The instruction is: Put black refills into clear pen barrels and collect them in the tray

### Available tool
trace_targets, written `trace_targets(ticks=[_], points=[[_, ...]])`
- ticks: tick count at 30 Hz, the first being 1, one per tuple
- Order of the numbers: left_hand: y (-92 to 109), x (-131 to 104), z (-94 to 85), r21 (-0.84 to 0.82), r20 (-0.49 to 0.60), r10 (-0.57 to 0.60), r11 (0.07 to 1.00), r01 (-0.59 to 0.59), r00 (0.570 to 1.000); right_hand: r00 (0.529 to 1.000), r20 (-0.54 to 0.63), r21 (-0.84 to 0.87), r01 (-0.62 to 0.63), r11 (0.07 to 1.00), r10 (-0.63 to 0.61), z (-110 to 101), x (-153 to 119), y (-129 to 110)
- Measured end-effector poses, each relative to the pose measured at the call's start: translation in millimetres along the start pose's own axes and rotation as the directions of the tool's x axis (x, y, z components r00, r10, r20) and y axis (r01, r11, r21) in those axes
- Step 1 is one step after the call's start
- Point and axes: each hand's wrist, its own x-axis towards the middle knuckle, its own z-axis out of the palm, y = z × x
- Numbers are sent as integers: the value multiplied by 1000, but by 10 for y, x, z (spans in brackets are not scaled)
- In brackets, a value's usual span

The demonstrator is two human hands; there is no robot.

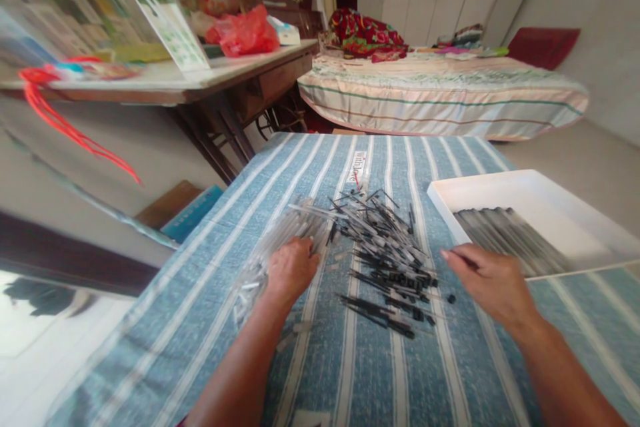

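Observation:
My left hand (293, 268) rests at the pile of clear plastic tubes (297, 220), its fingers curled down with a pale tube end showing at the fingertips. Right of that pile lies a loose heap of thin black and grey sticks (383, 230) with small dark caps or tips, several in rough rows toward me. My right hand (493, 283) hovers between this heap and a white box (560, 207), thumb and fingers closed together; whatever they may hold is hidden. Inside the box, a row of clear tubes with dark insides (510, 237) lies side by side.
A blue striped cloth (195, 347) covers the table. A label with writing (358, 165) lies beyond the heap. At left stands a desk (165, 83) with a red plastic bag (245, 33) and hanging red cords (75, 127). Behind is a bed (425, 93).

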Motion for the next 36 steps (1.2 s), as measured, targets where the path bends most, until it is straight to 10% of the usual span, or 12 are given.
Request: trace_targets(ticks=[10,19,36], points=[[85,-21,74,54,-73,80,996,-76,994,905,324,212,216,953,-277,344,-145,-575],[144,-27,50,14,-29,54,998,-53,998,745,614,-70,383,921,-263,408,-248,-774],[152,-111,37,-380,-86,193,900,-212,977,704,630,-125,509,851,-328,464,-377,-927]])
